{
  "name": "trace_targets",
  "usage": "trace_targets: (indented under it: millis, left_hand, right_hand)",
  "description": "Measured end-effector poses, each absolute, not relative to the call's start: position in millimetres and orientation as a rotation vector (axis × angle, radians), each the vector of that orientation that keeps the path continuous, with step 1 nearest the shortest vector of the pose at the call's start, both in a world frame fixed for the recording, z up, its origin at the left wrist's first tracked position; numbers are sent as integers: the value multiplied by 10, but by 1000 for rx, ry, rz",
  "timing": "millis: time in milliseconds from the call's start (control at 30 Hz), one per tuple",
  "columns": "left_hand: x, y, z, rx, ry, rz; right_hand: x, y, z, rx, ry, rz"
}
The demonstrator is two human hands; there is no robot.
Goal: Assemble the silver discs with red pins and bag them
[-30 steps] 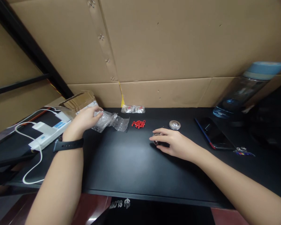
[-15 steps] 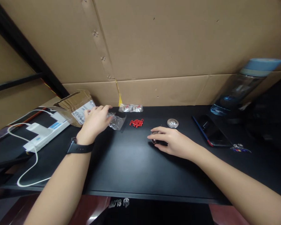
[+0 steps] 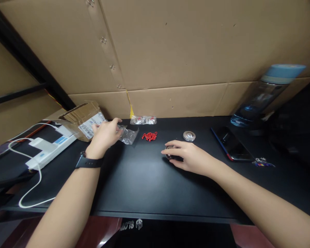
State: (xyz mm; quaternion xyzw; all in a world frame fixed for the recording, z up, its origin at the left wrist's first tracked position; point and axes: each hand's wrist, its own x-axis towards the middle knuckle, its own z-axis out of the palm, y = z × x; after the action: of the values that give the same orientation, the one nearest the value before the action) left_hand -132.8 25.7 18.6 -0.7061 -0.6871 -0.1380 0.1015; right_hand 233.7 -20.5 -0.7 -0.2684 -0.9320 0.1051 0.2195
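Under the curved fingers of my right hand (image 3: 187, 155) is a small round metal disc (image 3: 169, 155), gripped at its edges on the black table and partly covered. A second shiny round metal disc (image 3: 189, 136) lies just behind that hand. My left hand (image 3: 106, 134), with a black watch band on its wrist, hovers at a crumpled clear plastic bag (image 3: 128, 135); its fingers are loosely bent and apart, and I see nothing held in them. Between the hands lies a small pile of red cord loops (image 3: 150, 136). Behind the pile sit two wrapped metal discs (image 3: 144, 120) in clear plastic.
An opened cardboard box (image 3: 86, 120) stands beyond my left hand. A white power strip (image 3: 50, 151) with plugged chargers and a white cable is at the left. To the right are a phone (image 3: 232, 144) with a charm and a clear water bottle (image 3: 263, 98) against the cardboard wall.
The view has shifted slightly. My left hand has drawn a little down and left beside the plastic bag; my right hand stays on the metal disc.
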Motion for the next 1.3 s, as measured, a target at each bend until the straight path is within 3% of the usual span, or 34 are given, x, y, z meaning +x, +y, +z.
trace_targets:
  millis: [200, 400, 867, 1067, 1300]
  left_hand:
    - [-1321, 250, 233, -2070, -1966, -373]
    - [-1166, 156, 267, -2572, -1679, -147]
    - [-902, -157, 371, -2718, -1678, 180]
    - [-474, -407, 267, -2945, -1241, 20]
    - [-25, -559, -25, -3031, -946, -217]
  right_hand:
    - [2330, -212, 9, -761, -2584, 300]
    - [2332, -208, 0, -742, -2592, 290]
    - [2373, -187, 29, -755, -2588, 290]
    - [2538, -114, 177, -806, -2517, 197]
    - [2721, -108, 464, -939, -2551, 339]
